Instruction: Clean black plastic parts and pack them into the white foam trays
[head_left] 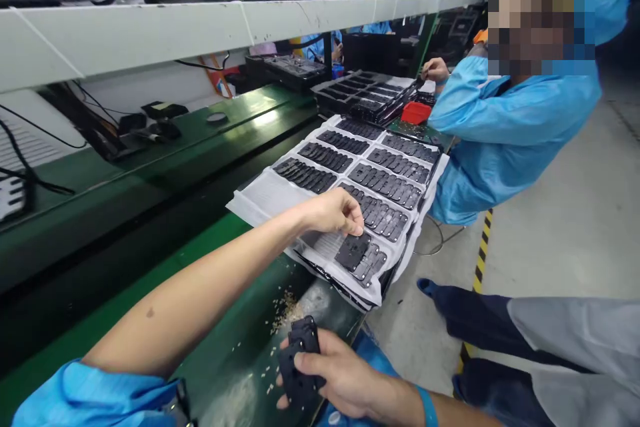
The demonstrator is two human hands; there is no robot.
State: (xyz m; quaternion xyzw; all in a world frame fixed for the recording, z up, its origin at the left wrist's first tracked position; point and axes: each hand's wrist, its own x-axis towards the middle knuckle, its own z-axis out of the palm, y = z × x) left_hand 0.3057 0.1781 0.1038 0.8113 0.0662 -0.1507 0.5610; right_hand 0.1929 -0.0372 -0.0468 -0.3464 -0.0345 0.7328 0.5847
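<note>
My left hand (336, 211) reaches over a tray lined with white sheeting (270, 193), its fingers pinched at the upper corner of a flat black plastic part (352, 252). That part lies tilted against a short row of similar parts (373, 265) in the nearest compartment. Several more black parts are stacked in my right hand (345, 370), low in the view above the bench edge. The thumb presses on this stack of black plastic parts (299, 363). Overlapping rows of the same kind (387, 185) fill other compartments of the tray.
Small pale bits (287, 310) are scattered on the green bench (240, 340). A second tray (365, 90) and a red bin (416, 113) stand farther back. A person in a blue smock (505, 140) is at the right. A white shelf beam (200, 30) crosses above.
</note>
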